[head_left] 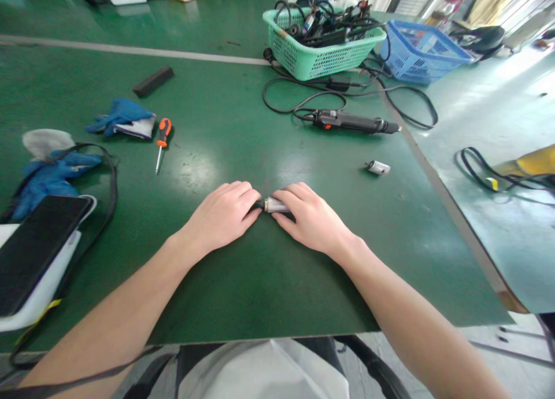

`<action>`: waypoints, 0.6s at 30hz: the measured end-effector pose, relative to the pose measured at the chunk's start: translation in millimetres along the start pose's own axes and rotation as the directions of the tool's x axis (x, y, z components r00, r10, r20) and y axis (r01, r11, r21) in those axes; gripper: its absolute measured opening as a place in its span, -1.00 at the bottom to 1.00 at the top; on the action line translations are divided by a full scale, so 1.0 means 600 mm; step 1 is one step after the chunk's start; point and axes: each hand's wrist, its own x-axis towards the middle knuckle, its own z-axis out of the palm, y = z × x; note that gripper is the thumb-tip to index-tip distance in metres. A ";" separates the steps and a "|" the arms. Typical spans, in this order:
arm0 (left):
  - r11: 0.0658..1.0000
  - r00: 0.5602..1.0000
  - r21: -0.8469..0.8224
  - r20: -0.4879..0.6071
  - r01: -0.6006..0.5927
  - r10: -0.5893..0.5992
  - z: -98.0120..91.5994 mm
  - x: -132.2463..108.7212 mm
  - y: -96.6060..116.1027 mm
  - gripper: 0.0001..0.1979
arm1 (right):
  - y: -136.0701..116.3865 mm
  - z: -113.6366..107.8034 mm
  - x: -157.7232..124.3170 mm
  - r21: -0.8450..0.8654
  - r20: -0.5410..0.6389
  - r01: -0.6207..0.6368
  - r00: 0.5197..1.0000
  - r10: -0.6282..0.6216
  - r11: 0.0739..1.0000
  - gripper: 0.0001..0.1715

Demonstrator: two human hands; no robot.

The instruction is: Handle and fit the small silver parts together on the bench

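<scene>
My right hand (314, 217) is closed around a small silver cylinder (276, 205) that looks like a little motor, with a brass-coloured ring at its left end. Facing it, my left hand (229, 214) pinches a thin dark piece (259, 204) that meets the cylinder's ringed end. Most of the dark piece is hidden by the fingers, so I cannot tell its kind. Both hands rest low over the green table (269, 283). To the right lies a second silver cylinder (378, 167), with small prongs at one end.
Behind my hands lies a black electric screwdriver (351, 122) with its cable. Further back stand a green basket (312, 62) of tools and cables and a blue basket (425, 55). At left are an orange-handled screwdriver (163, 134), blue gloves (124, 117), a dark block (154, 81) and a phone (39, 248).
</scene>
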 end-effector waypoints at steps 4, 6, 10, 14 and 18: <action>1.000 0.999 0.003 -0.023 -0.022 0.022 0.003 0.000 0.000 -0.81 | 0.002 0.001 0.000 -0.001 0.005 0.006 1.000 -0.006 1.000 -0.70; 0.999 0.999 0.003 -0.031 -0.032 0.032 0.004 0.000 0.000 -0.82 | 0.002 0.001 -0.001 0.000 0.005 0.007 1.000 -0.007 1.000 -0.70; 0.999 0.999 0.005 -0.040 -0.034 0.034 0.004 0.000 0.001 -0.82 | 0.000 0.002 -0.001 0.001 0.002 0.013 1.000 -0.013 1.000 -0.70; 0.999 0.999 0.011 -0.039 -0.034 0.035 0.004 0.000 0.000 -0.82 | -0.001 0.003 -0.001 0.001 -0.003 0.024 1.000 -0.024 1.000 -0.70; 0.999 0.998 0.014 -0.034 -0.045 0.045 0.005 0.000 -0.001 -0.82 | -0.002 0.003 -0.001 0.007 -0.006 0.029 1.000 -0.029 1.000 -0.66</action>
